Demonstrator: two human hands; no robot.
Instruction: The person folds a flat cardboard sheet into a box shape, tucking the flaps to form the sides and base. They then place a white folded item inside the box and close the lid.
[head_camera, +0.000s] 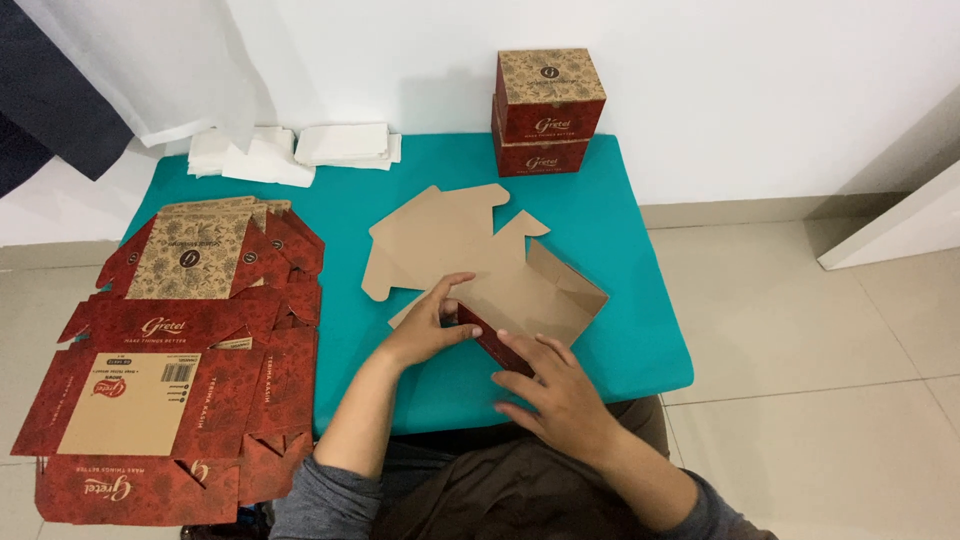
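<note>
The cardboard box blank (470, 265) lies brown side up near the middle of the teal table (620, 330), partly folded: one side wall stands up at its right end, and a red printed edge is raised along the near side, between the two hands. Left of it, hanging over the table's left edge, sits a stack of flat red blanks (190, 350), printed side up. At the table's far edge two finished red and tan boxes (547, 110) stand one on top of the other against the white wall, and at the far left lie piles of white paper sheets (295, 152). The left hand (425, 328) rests on the blank with its fingers (452, 285) stretched out and loosely spread, the thumb touching the raised red edge. The right hand (555, 395) lies flat and open, its fingers (520, 345) pressing against that same edge from the near side; neither hand is closed around anything.
</note>
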